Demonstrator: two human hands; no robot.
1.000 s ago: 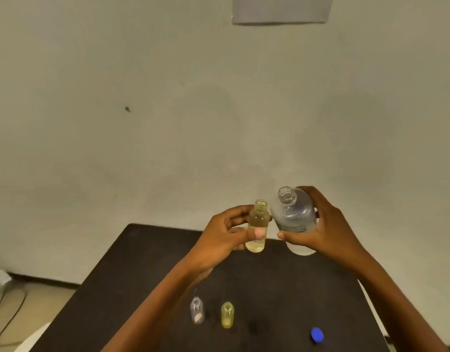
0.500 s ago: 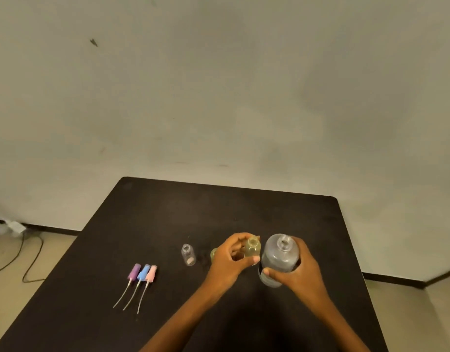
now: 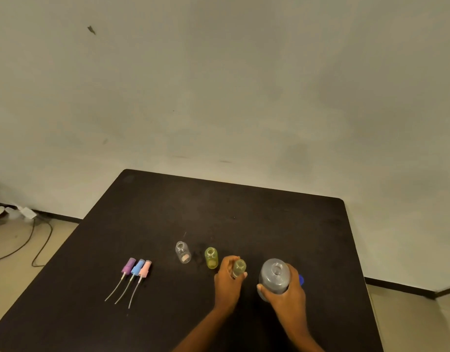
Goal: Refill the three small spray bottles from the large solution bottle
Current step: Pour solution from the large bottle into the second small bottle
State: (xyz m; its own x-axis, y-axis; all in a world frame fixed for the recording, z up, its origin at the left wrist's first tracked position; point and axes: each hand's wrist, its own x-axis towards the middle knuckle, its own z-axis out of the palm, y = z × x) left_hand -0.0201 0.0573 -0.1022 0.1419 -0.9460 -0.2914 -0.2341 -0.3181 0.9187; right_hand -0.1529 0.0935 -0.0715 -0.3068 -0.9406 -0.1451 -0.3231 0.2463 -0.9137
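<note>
From the head camera, my left hand (image 3: 226,284) has its fingers and thumb curled round a small yellowish bottle (image 3: 239,267), uncapped and upright. I cannot tell whether its base touches the black worktop (image 3: 244,212). My right hand (image 3: 288,299) grips the large solution bottle (image 3: 274,278) round its body, mouth open and facing up, just to the right of the small one. A blue cap (image 3: 301,279) peeks out behind that hand. Left of my left hand stand a yellow small bottle (image 3: 211,258) and a clear small bottle (image 3: 182,252), both open. Further left lie three spray heads side by side with their tubes pointing toward me: purple (image 3: 128,266), blue (image 3: 137,267) and pink (image 3: 145,268).
</note>
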